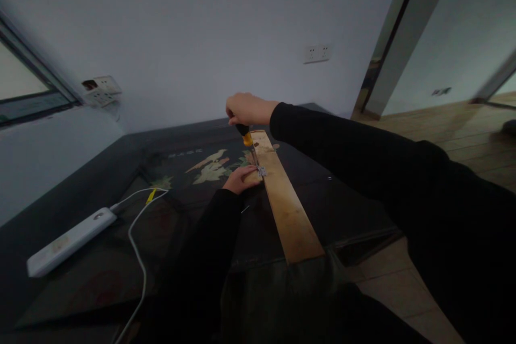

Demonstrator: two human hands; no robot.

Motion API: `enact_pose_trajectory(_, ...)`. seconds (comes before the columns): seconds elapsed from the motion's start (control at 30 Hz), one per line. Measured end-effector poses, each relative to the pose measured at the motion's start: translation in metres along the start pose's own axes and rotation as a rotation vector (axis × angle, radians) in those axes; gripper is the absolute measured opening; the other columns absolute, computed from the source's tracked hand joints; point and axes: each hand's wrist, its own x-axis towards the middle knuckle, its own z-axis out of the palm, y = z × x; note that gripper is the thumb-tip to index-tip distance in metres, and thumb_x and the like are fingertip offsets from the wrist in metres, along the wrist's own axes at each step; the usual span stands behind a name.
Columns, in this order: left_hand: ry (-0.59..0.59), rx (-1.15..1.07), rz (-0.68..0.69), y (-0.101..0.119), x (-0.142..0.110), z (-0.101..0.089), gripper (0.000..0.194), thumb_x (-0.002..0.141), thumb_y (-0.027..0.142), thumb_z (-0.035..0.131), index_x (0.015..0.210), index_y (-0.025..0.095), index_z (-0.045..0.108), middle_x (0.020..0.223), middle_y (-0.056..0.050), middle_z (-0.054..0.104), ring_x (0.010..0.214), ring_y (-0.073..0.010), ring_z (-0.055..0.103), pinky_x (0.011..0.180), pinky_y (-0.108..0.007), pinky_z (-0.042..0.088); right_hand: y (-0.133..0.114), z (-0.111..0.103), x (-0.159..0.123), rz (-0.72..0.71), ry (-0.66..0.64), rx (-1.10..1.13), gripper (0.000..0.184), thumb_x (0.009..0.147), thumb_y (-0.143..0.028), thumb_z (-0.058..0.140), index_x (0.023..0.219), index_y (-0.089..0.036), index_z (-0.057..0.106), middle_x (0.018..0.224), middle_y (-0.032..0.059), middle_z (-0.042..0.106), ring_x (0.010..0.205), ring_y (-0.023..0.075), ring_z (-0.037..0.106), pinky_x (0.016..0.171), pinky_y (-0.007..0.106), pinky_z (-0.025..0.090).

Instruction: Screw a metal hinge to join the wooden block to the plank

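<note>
My right hand [245, 109] is closed around the handle of a screwdriver [247, 140], black above and yellow below. The thin shaft points down to a small silver metal hinge [262, 171] at the left edge of a long wooden board [285, 199]. My left hand [241, 179] lies beside the hinge, its fingers and thumb around a small wooden piece [253, 176] that meets the board's edge. Whether the tip sits in a screw is too small to tell. The board slants from the table's far side to its near edge, by my lap.
On the dark, picture-decorated table [161, 236] a white power strip [72, 242] lies at left, its white cable [139, 252] running off the near edge. A thin metal piece [245, 209] lies near my left sleeve. Wall sockets [316, 54] are behind the table.
</note>
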Motion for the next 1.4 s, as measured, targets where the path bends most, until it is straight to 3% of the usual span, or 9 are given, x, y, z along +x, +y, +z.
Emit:
enact_pose_trajectory(0.23,0.009,0.006,-0.009,0.0,-0.002,0.0,0.052,0.07,0.037,0.077,0.117,0.018,0.066,0.122,-0.012,0.066,0.116,-0.0307,0.059,0.104,-0.05,0.042,-0.003,-0.017,-0.002,0.063,-0.249,0.104,0.039,0.078,-0.013,0.066,0.116,-0.005,0.065,0.094,0.01,0.07,0.074,0.0156,0.066,0.069,0.03,0.052)
enact_pose_trajectory(0.47,0.009,0.009,-0.017,0.0,0.0,0.0,0.052,0.068,0.038,0.078,0.115,0.018,0.067,0.12,-0.013,0.067,0.115,-0.0315,0.059,0.103,-0.05,0.043,0.0,0.004,-0.002,0.054,0.146,-0.163,0.038,0.085,-0.033,0.062,0.112,-0.006,0.067,0.101,0.0186,0.068,0.098,0.0259,0.063,0.08,0.035,0.048)
enact_pose_trajectory(0.57,0.012,0.007,-0.005,0.001,0.0,0.001,0.051,0.069,0.038,0.078,0.115,0.018,0.067,0.119,-0.013,0.067,0.114,-0.031,0.06,0.103,-0.05,0.044,-0.002,0.008,-0.004,0.045,0.184,-0.203,0.043,0.088,-0.039,0.059,0.114,-0.006,0.066,0.106,0.0212,0.066,0.101,0.029,0.062,0.081,0.038,0.048)
enact_pose_trajectory(0.67,0.011,0.008,0.003,0.002,0.0,0.001,0.05,0.07,0.037,0.077,0.115,0.018,0.067,0.119,-0.013,0.067,0.114,-0.0309,0.06,0.103,-0.05,0.044,-0.002,0.003,-0.003,0.036,0.06,-0.112,0.046,0.085,-0.041,0.062,0.114,-0.005,0.065,0.102,0.0198,0.067,0.089,0.0252,0.066,0.077,0.036,0.049)
enact_pose_trajectory(0.77,0.004,0.012,-0.006,0.0,0.0,0.001,0.05,0.069,0.036,0.078,0.114,0.018,0.067,0.118,-0.012,0.068,0.113,-0.0309,0.061,0.102,-0.049,0.044,-0.002,-0.003,0.001,0.04,-0.115,0.003,0.045,0.081,-0.029,0.068,0.119,-0.006,0.063,0.096,0.0154,0.069,0.073,0.019,0.067,0.07,0.032,0.051)
enact_pose_trajectory(0.83,0.01,0.023,-0.019,-0.002,0.0,0.001,0.051,0.068,0.037,0.078,0.114,0.018,0.067,0.117,-0.012,0.068,0.114,-0.031,0.06,0.102,-0.049,0.045,-0.003,-0.003,0.003,0.03,-0.143,0.054,0.046,0.079,-0.02,0.068,0.123,-0.007,0.06,0.099,0.0142,0.068,0.069,0.0162,0.065,0.066,0.03,0.051)
enact_pose_trajectory(1.13,-0.013,0.052,0.004,0.004,0.0,-0.002,0.048,0.071,0.033,0.076,0.116,0.018,0.067,0.124,-0.012,0.064,0.114,-0.0303,0.06,0.102,-0.049,0.045,-0.022,0.0,0.004,-0.27,-0.197,0.171,0.076,0.065,-0.003,0.066,0.138,-0.02,0.049,0.126,0.0106,0.059,0.098,0.0195,0.059,0.079,0.03,0.048)
enact_pose_trajectory(1.3,-0.013,0.05,-0.002,0.005,0.0,-0.001,0.048,0.071,0.036,0.076,0.115,0.02,0.068,0.123,-0.011,0.065,0.112,-0.0296,0.061,0.101,-0.048,0.046,-0.026,-0.005,0.006,-0.354,-0.317,0.131,0.054,0.068,-0.006,0.066,0.121,-0.018,0.064,0.113,0.0054,0.065,0.093,0.0169,0.059,0.08,0.029,0.045)
enact_pose_trajectory(1.4,-0.001,0.051,-0.001,0.002,0.0,0.0,0.048,0.069,0.037,0.076,0.114,0.02,0.068,0.122,-0.011,0.066,0.113,-0.0301,0.061,0.102,-0.048,0.045,-0.027,-0.003,0.005,-0.327,-0.273,0.03,0.039,0.073,-0.01,0.067,0.112,-0.014,0.068,0.106,0.0069,0.067,0.09,0.0161,0.059,0.079,0.03,0.044)
